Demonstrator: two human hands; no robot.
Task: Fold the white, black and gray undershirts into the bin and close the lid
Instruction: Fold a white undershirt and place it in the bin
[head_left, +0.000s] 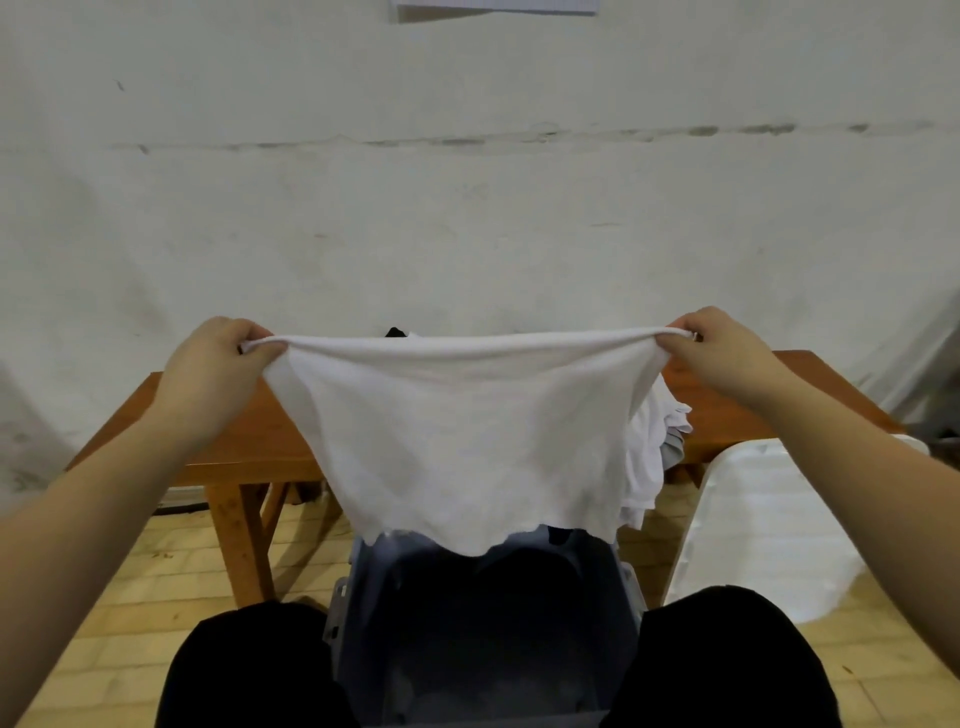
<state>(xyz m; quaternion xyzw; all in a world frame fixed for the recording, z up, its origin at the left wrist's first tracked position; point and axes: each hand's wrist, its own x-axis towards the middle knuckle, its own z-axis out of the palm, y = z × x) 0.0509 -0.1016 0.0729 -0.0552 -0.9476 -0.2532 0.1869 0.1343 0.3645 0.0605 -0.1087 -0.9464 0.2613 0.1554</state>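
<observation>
I am holding the white shirt (467, 431) stretched sideways, left hand (215, 358) and right hand (727, 353) pinching its corners far apart; it is hanging over the bin (358, 597).

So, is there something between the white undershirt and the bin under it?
Nothing visible. Both the left hand and the right hand hold the white undershirt stretched above the open bin. The lid stands off to the right, beside the bin.

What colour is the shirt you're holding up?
White: the thin cloth undershirt stretched between both hands, in the head view.
</observation>
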